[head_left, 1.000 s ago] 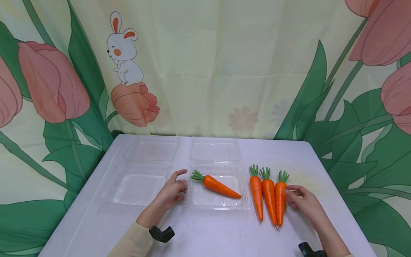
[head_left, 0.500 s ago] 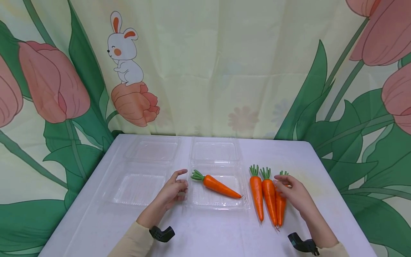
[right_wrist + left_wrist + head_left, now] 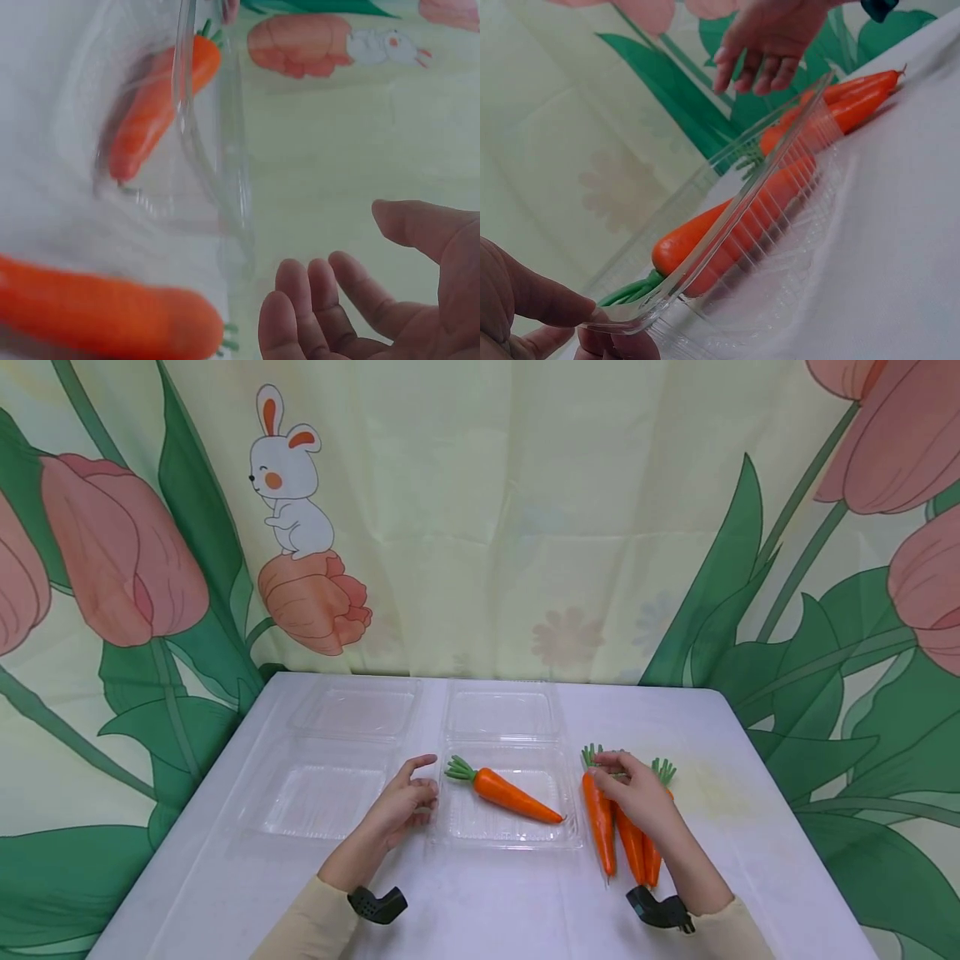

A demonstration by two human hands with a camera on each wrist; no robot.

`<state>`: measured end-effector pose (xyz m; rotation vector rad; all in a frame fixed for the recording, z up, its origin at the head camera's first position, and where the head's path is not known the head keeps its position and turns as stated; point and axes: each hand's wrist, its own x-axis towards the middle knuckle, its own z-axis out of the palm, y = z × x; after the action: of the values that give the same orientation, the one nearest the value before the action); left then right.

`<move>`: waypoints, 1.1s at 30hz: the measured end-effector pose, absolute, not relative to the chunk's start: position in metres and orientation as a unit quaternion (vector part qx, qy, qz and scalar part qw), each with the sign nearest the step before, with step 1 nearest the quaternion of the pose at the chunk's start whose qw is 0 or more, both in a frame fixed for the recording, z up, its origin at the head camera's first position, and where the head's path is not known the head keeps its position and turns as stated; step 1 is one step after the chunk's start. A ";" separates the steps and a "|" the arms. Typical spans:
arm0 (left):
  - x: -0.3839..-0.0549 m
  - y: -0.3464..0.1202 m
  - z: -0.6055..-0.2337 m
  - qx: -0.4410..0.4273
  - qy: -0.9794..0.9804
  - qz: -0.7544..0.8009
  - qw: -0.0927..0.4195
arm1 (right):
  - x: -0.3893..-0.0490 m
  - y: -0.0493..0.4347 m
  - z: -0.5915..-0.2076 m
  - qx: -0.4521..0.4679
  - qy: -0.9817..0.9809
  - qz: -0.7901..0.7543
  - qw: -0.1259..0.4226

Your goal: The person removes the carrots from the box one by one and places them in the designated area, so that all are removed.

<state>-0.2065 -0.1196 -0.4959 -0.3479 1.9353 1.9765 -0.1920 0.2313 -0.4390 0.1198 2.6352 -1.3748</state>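
My left hand [image 3: 401,806] is at the left edge of a clear plastic clamshell container [image 3: 502,837] with its lid laid back. In the left wrist view, thumb and fingers pinch the container's rim [image 3: 739,206]. One orange carrot [image 3: 517,795] with a green top lies slantwise inside it. Three more carrots lie side by side on the table to the right. Over their tops is my right hand [image 3: 637,789], fingers loosely spread and holding nothing, close to the leftmost carrot [image 3: 600,831]. That hand partly covers the middle and right carrots.
A second clear clamshell container [image 3: 322,802], lid laid back, stands on the left of the white-covered table [image 3: 480,902]. Behind the table hangs a curtain [image 3: 487,527] printed with tulips and a rabbit. Each wrist carries a black camera.
My right hand has moved left, from beside the rightmost carrot across the group to the leftmost carrot's top. The left hand, container and carrots have stayed in place.
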 end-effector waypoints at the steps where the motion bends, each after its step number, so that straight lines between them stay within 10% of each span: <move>1: -0.207 -0.120 -0.496 -0.123 0.683 0.698 0.175 | -0.193 0.227 -0.439 0.035 0.882 -0.462 0.086; 33: -0.206 -0.120 -0.494 -0.121 0.684 0.697 0.181 | -0.194 0.136 -0.463 -0.095 0.899 -0.403 0.144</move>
<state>-0.2058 -0.1200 -0.4942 -0.3413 1.9305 1.9675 -0.1942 0.1358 -0.4634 -0.2727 2.5905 -1.1609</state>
